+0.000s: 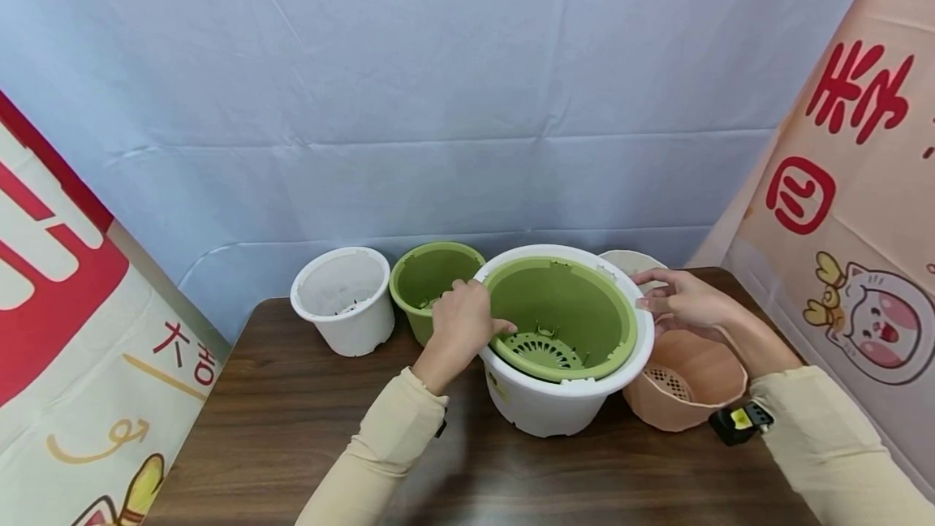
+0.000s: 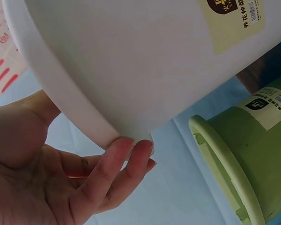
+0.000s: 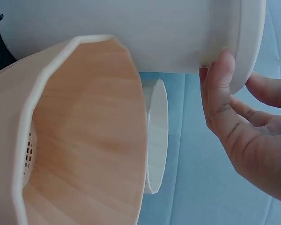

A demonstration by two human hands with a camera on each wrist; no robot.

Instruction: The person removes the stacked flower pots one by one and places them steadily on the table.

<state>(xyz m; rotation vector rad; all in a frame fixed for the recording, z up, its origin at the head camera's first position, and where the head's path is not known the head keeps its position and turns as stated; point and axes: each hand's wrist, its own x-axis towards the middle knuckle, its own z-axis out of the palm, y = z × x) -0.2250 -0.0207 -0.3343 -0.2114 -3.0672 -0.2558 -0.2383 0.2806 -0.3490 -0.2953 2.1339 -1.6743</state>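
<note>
A large white flowerpot [image 1: 544, 412] stands at the centre right of the head view, with a green flowerpot [image 1: 562, 299] nested inside it. Slotted holes show in the green pot's bottom. On the left side of the white rim, my left hand [image 1: 460, 319] grips with its thumb over the inner edge. The left wrist view has that hand's fingers [image 2: 105, 185] curled under the rim. Across from it, my right hand [image 1: 687, 299] pinches the opposite side of the same rim. In the right wrist view its fingertips [image 3: 225, 61] press the outside just below the lip.
Left of the large pot are a smaller white pot [image 1: 372, 327] and a second green pot [image 1: 409, 315]. To its right sits a peach faceted pot [image 1: 716, 364], and a cream pot [image 1: 628, 262] is partly hidden behind. All are on a dark wooden table [image 1: 292, 428] before a pale blue cloth [image 1: 409, 88].
</note>
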